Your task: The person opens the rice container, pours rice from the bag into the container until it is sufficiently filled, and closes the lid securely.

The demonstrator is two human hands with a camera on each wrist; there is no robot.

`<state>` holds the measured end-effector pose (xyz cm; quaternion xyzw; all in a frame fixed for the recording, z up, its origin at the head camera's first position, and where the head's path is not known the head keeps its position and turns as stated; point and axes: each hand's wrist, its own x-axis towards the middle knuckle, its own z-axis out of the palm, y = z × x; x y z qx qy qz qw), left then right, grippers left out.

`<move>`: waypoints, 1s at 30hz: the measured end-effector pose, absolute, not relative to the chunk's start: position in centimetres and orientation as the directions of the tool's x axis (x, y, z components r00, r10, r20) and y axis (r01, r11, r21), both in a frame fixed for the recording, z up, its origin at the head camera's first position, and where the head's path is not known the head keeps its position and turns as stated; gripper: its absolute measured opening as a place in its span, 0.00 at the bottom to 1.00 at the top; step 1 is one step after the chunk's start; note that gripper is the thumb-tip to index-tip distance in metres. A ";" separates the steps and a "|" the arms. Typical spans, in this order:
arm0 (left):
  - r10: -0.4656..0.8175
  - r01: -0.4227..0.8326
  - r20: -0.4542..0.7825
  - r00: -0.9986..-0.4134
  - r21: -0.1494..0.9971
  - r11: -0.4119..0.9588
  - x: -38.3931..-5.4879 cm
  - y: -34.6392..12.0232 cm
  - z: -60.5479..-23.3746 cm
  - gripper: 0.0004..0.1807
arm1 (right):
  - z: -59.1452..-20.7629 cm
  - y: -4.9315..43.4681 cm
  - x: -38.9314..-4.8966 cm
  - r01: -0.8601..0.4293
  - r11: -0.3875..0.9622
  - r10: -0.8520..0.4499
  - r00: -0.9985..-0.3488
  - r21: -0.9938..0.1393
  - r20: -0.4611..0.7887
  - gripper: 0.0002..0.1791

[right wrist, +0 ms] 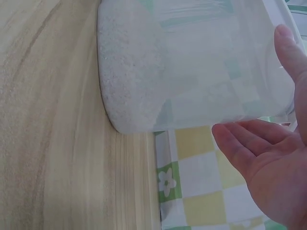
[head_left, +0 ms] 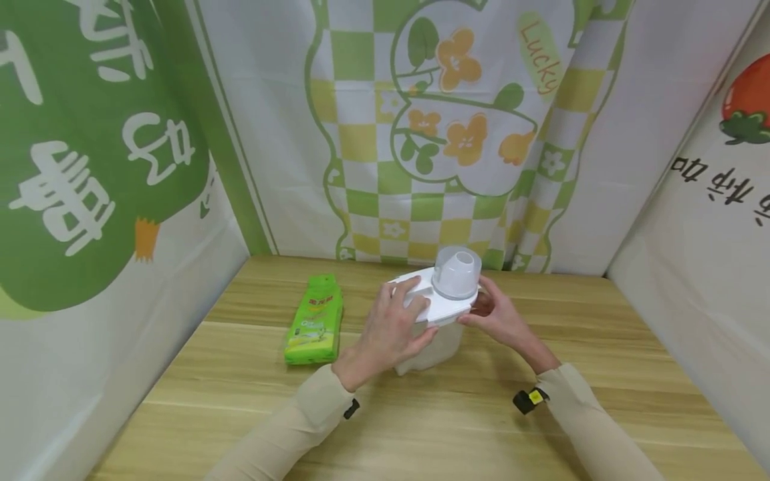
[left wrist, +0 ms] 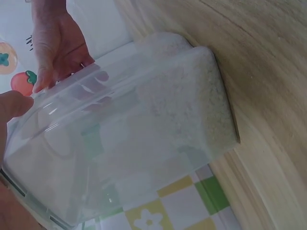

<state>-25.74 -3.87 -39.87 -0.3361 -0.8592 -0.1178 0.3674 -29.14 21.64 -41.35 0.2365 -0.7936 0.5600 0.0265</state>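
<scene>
A clear plastic rice storage container (head_left: 438, 349) stands on the wooden table with a white lid (head_left: 445, 309) on top. On the lid sits a transparent measuring cup (head_left: 457, 274). White rice (left wrist: 204, 96) fills the lower part of the container, as both wrist views show. My left hand (head_left: 388, 327) grips the left side of the lid, its fingers over the top and its thumb along the near edge. At the right end, my right hand (head_left: 505, 324) holds the lid's rim, thumb on the near side and fingers (right wrist: 240, 141) behind against the container wall.
A bright green printed packet (head_left: 314, 327) lies on the table (head_left: 481, 427) left of the container. Printed cloth curtains (head_left: 385, 220) close off the back and both sides. Each wrist carries a dark strap (head_left: 529, 401).
</scene>
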 end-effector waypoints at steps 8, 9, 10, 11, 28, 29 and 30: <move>0.557 0.708 0.649 -0.518 -0.040 0.705 -25.7 -4.8 -39.2 0.25 | -41.2 21.8 -29.1 -0.408 0.274 -0.353 -0.885 -0.871 0.304 0.50; 0.566 0.714 0.641 -0.518 -0.040 0.699 -25.7 -4.9 -39.1 0.25 | -41.1 21.9 -29.1 -0.409 0.274 -0.354 -0.884 -0.870 0.305 0.50; 0.574 0.720 0.635 -0.518 -0.039 0.693 -25.8 -5.0 -39.0 0.25 | -41.1 21.9 -29.1 -0.411 0.272 -0.355 -0.883 -0.870 0.306 0.50; 0.580 0.724 0.630 -0.517 -0.039 0.689 -25.8 -5.0 -38.9 0.25 | -41.1 21.9 -29.1 -0.411 0.270 -0.356 -0.883 -0.871 0.306 0.50; 0.597 0.741 0.644 -0.480 -0.068 0.669 -25.6 -5.2 -38.8 0.23 | -41.8 22.7 -30.8 -0.408 0.112 -0.399 -0.854 -0.906 0.335 0.29; 0.597 0.739 0.645 -0.477 -0.073 0.670 -25.5 -5.2 -38.8 0.23 | -41.7 22.7 -30.9 -0.403 0.103 -0.405 -0.852 -0.910 0.331 0.30; 0.597 0.736 0.648 -0.473 -0.082 0.672 -25.5 -5.2 -38.8 0.23 | -41.6 22.6 -31.1 -0.401 0.094 -0.414 -0.848 -0.911 0.331 0.31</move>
